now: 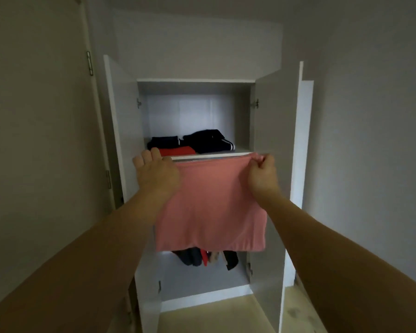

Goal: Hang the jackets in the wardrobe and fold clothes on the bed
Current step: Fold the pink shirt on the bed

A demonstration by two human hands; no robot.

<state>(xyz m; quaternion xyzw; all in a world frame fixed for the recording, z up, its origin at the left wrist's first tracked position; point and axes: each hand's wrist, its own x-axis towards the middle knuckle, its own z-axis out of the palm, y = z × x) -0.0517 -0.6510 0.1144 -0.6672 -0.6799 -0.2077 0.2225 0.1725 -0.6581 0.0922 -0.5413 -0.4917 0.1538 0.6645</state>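
Note:
A folded pink garment (211,207) hangs flat in front of the open white wardrobe (271,145), its top edge level with the shelf's front lip (216,155). My right hand (262,175) pinches the top right corner. My left hand (155,173) holds the top left corner, with several fingers spread up over the shelf edge. On the shelf lie a folded red piece (177,151) and two dark navy folded pieces (208,140), one with white stripes. Below, dark and red garments (202,258) hang, mostly hidden behind the pink garment.
Both wardrobe doors stand open, the left door (117,121) and the right door (296,150) flanking my arms. A closed room door (39,116) is on the left wall. Light wooden floor (298,313) shows at the bottom right.

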